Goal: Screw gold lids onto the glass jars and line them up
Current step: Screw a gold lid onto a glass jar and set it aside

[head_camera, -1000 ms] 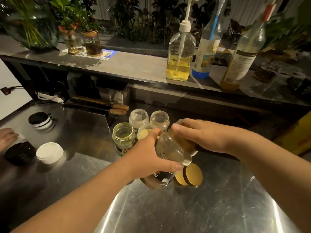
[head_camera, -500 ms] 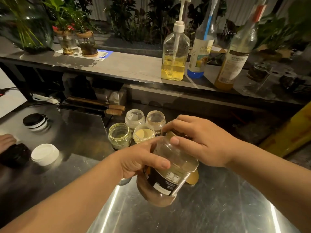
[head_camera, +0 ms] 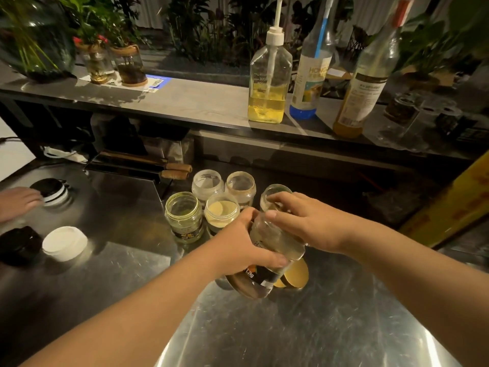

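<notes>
I hold a large clear glass jar (head_camera: pixel 267 260) with a black label tilted above the steel counter (head_camera: pixel 330 327). My left hand (head_camera: pixel 243 245) wraps its body. My right hand (head_camera: pixel 304 221) grips its upper part near the open mouth (head_camera: pixel 275 193), which has no lid on it. A gold lid (head_camera: pixel 296 272) lies on the counter just under the jar, partly hidden. Several smaller open jars stand in a cluster behind: a greenish one (head_camera: pixel 184 217), one with pale yellow inside (head_camera: pixel 221 211), and two clear ones (head_camera: pixel 207 182) (head_camera: pixel 240 186).
Another person's hand (head_camera: pixel 16 202) rests at the far left by a black-and-white lid (head_camera: pixel 51 190). A white lid (head_camera: pixel 64 242) and a black lid (head_camera: pixel 18 245) lie near it. Rolled tools (head_camera: pixel 174 170) sit behind the jars. Bottles (head_camera: pixel 268 83) and plants stand on the raised shelf.
The held jar moved back up and away from me after dipping lower. My right hand slid from covering the mouth to the jar's neck. The other person's hand moved toward the black-and-white lid.
</notes>
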Tool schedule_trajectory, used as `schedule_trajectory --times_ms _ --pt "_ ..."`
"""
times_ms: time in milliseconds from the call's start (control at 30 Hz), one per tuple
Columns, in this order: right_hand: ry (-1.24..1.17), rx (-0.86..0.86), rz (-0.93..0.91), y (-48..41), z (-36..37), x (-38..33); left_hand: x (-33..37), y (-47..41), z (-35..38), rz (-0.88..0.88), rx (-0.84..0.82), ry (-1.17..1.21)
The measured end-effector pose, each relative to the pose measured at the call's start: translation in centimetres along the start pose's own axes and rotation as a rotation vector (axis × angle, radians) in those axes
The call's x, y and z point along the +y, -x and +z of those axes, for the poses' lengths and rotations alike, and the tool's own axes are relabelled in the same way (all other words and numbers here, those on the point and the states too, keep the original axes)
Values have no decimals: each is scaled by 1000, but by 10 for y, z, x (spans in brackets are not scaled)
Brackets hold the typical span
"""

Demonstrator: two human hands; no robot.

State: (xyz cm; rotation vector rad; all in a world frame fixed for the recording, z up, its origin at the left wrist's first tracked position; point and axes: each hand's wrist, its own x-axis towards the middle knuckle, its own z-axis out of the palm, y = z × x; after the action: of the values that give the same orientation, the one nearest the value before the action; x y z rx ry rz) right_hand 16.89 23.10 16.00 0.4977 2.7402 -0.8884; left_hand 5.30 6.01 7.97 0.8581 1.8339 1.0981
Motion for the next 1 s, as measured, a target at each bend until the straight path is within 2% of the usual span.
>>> schedule_trajectory --times_ms 67,200,467,600,767,867,1000 --pt "52 15 -59 5 -2 7 0 -1 -1 -17 -25 78" --pt "200 154 -57 0 3 18 1 -11 12 29 16 83" --pt "278 136 28 -7 1 43 6 -33 38 6 33 -23" --pt "197 71 54 -11 -7 61 7 -43 55 2 29 -78" --pt "296 129 81 -11 -13 82 7 -59 63 -36 39 -205" --pt "381 158 119 -15 -16 101 1 -66 60 -42 167 -257" --pt "335 164 288 -24 -19 126 -12 -69 46 -88 358 -307"
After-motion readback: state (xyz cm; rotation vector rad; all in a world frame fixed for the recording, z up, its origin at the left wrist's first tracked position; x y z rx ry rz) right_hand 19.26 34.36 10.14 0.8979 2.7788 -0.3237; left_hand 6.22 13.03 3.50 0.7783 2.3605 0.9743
